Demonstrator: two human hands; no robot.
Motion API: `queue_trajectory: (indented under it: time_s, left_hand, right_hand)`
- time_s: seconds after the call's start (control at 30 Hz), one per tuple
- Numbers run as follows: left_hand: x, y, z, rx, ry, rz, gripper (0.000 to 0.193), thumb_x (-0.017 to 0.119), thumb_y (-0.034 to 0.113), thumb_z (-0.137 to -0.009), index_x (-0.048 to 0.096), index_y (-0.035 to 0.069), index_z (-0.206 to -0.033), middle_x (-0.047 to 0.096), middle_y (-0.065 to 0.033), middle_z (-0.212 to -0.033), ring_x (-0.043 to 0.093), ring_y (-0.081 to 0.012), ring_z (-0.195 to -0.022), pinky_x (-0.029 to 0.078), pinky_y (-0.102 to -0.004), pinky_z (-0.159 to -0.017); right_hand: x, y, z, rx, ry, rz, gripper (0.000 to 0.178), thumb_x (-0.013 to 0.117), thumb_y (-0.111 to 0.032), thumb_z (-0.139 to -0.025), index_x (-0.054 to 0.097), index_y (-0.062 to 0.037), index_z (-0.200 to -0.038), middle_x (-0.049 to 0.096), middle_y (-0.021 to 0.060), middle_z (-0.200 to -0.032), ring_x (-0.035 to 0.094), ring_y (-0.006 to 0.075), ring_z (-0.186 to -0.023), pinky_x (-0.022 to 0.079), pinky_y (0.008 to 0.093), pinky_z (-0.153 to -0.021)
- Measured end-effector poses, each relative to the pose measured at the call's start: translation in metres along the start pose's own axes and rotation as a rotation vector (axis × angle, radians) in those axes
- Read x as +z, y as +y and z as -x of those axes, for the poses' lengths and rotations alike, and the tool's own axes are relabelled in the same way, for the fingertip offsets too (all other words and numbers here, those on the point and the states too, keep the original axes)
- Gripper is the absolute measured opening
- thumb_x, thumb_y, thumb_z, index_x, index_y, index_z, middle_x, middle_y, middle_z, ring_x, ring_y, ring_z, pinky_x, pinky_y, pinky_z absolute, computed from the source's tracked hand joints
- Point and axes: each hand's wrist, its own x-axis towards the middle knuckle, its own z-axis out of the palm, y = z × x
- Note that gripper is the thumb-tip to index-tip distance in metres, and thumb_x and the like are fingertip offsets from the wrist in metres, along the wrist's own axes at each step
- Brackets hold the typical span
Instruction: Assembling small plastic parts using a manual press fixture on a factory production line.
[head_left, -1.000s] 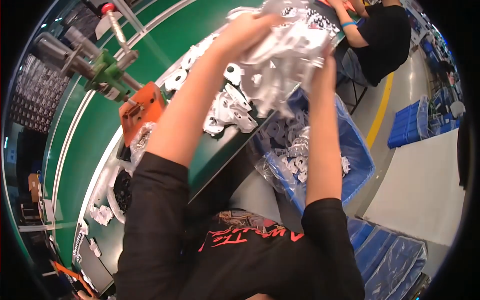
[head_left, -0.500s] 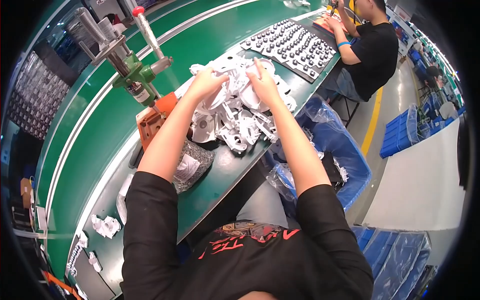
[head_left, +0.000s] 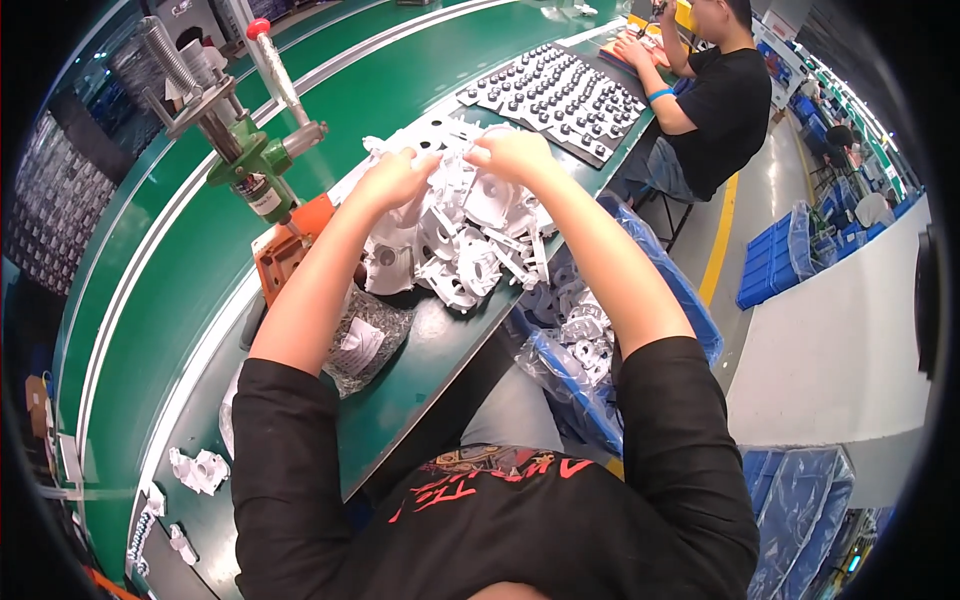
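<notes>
A heap of white molded plastic parts [head_left: 462,235] lies on the green bench in front of me, with rings, holes and thin arms on the pieces. My left hand [head_left: 398,180] is at the heap's upper left, its fingers bent and closed on a white plastic part. Just across from it, my right hand [head_left: 512,157] reaches over the far side, back turned up, thumb and fingers closed on white plastic at the top of the heap. Where one piece ends and another begins between the hands is hard to make out.
Left of the heap stands a green lever press [head_left: 250,165] with an orange fixture [head_left: 282,262]. A clear bag of small parts [head_left: 365,340] lies nearer. Beyond are a board of black-capped parts [head_left: 560,98] and a seated co-worker [head_left: 715,110]. A blue lined bin [head_left: 690,300] stands below the bench's right edge.
My right hand has swung left and turned its back up, its spread fingers now closed. The hands are nearer each other. The whole view has shifted slightly, showing more white parts in the bin.
</notes>
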Motion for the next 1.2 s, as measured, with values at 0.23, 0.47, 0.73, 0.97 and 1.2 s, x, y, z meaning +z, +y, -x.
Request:
queue_trajectory:
  time_s: [0.23, 0.47, 0.73, 0.97, 1.2]
  left_hand:
    - [-0.019, 0.028, 0.01, 0.07, 0.171, -0.125, 0.054, 0.044, 0.046, -0.088, 0.055, -0.002, -0.109, 0.055, -0.0256, -0.109, 0.054, -0.0366, -0.104, 0.043, -0.0417, -0.088]
    - [0.037, 0.175, 0.045, 0.622, 0.123, 0.365, 0.042, 0.057, 0.037, -0.082, 0.06, 0.001, -0.104, 0.062, -0.0193, -0.101, 0.06, -0.0293, -0.096, 0.046, -0.0363, -0.082]
    - [0.199, 0.307, 0.016, 0.73, -0.593, -0.064, 0.037, 0.053, 0.035, -0.079, 0.065, 0.003, -0.094, 0.064, -0.0193, -0.091, 0.062, -0.0329, -0.089, 0.048, -0.0419, -0.079]
    - [0.385, 0.181, 0.021, 0.153, -0.719, 0.058, 0.043, 0.055, 0.032, -0.074, 0.06, 0.003, -0.105, 0.061, -0.0208, -0.104, 0.058, -0.0337, -0.101, 0.045, -0.0403, -0.088]
    - [0.474, 0.042, 0.013, -0.253, -0.587, 0.116, 0.052, 0.062, 0.03, -0.073, 0.048, -0.003, -0.111, 0.058, -0.0288, -0.103, 0.056, -0.0414, -0.1, 0.043, -0.0437, -0.088]
  right_hand:
    - [0.024, 0.037, 0.015, -0.105, 0.425, -0.163, 0.032, 0.052, -0.04, -0.081, 0.067, -0.013, -0.089, 0.066, 0.0124, -0.079, 0.063, 0.0307, -0.076, 0.05, 0.0412, -0.068]
    - [0.035, 0.119, 0.128, 0.15, 0.622, -1.079, 0.03, 0.054, -0.031, -0.084, 0.063, -0.0035, -0.093, 0.065, 0.0076, -0.076, 0.061, 0.018, -0.061, 0.048, 0.0303, -0.055]
    - [0.244, 0.211, 0.257, 0.771, 0.369, -1.19, 0.025, 0.054, -0.024, -0.082, 0.064, -0.0012, -0.08, 0.064, 0.0074, -0.07, 0.058, 0.0119, -0.062, 0.047, 0.0261, -0.06]
    - [0.344, 0.269, 0.23, 0.84, 0.253, -0.673, 0.053, 0.057, -0.044, -0.076, 0.056, -0.0081, -0.114, 0.053, 0.0157, -0.122, 0.052, 0.0296, -0.111, 0.04, 0.0394, -0.093]
    - [0.405, 0.312, 0.162, 0.917, -0.08, -0.386, 0.082, 0.061, -0.058, -0.066, 0.043, -0.0142, -0.133, 0.045, 0.0083, -0.135, 0.041, 0.0268, -0.125, 0.033, 0.0442, -0.1]
